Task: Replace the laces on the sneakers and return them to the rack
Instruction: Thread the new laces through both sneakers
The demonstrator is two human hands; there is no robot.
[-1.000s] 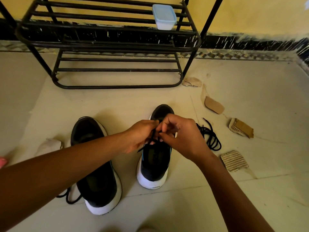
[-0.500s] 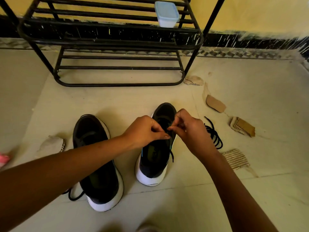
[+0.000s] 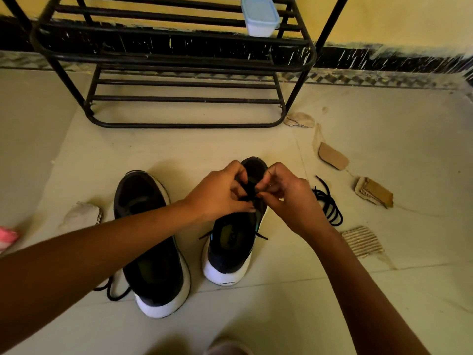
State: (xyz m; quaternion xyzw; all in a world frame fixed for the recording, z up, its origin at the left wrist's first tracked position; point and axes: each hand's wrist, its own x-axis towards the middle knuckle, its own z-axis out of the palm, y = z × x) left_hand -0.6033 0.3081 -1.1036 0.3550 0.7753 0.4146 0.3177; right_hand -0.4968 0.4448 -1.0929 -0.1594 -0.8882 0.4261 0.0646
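Two black sneakers with white soles stand on the floor, heels toward me. Over the tongue of the right sneaker (image 3: 231, 249) my left hand (image 3: 220, 193) and my right hand (image 3: 289, 198) both pinch its black lace (image 3: 249, 192). Two loose lace ends hang off either side of that shoe. The left sneaker (image 3: 151, 254) lies partly under my left forearm, with a black lace (image 3: 112, 290) trailing from its heel side. A coiled spare black lace (image 3: 329, 204) lies on the floor right of my right hand. The black metal rack (image 3: 184, 98) stands beyond the shoes.
A pale blue lidded box (image 3: 259, 16) sits on the rack's upper shelf. Torn cardboard scraps (image 3: 375, 192) lie scattered to the right, another scrap (image 3: 82, 213) to the left. Something pink (image 3: 7, 238) shows at the left edge. A wall runs behind the rack.
Both hands have moved up the right sneaker toward its toe end, still working the lace. The lace ends now hang looser at the shoe's sides.
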